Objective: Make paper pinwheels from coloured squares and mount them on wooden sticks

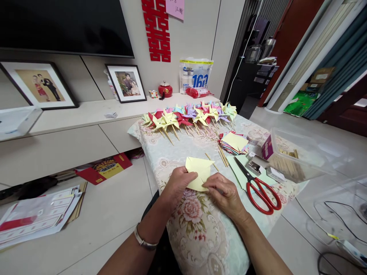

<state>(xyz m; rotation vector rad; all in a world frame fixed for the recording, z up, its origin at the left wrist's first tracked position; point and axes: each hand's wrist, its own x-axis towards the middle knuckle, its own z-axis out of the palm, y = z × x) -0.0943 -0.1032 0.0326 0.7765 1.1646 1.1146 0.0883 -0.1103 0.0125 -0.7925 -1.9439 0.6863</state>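
My left hand grips a pale yellow paper square by its left side, thumb on top. At the lower right edge of the paper, my right hand pinches it between thumb and finger. Slits run in from the paper's corners. Just behind it lie thin wooden sticks and a stack of coloured paper squares. To the right, red-handled scissors rest on pale green paper. A small open box of metal pins sits beside the blades.
Many finished paper pinwheels cover the table's far end. A clear plastic box holding sticks stands at the right edge. Behind are a white cabinet, framed photos and a plastic bag. Cables lie on the floor at right.
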